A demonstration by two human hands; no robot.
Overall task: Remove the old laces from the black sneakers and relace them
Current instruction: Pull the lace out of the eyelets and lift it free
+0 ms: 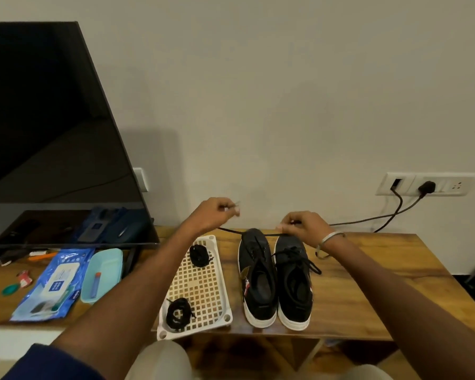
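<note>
Head cam, near to far: two black sneakers [276, 281] side by side on wood table [368, 297], toes away. Left shoe unlaced, right one laced. White lattice tray [200, 286] just left holds 2 coiled black lace bundles, near [178, 314] & far [200, 255]. Beyond toes, L hand [215, 213] pinches lace end; R hand [303, 224] pinches other end. Black lace [247, 233] runs between them, over the toes.
</note>
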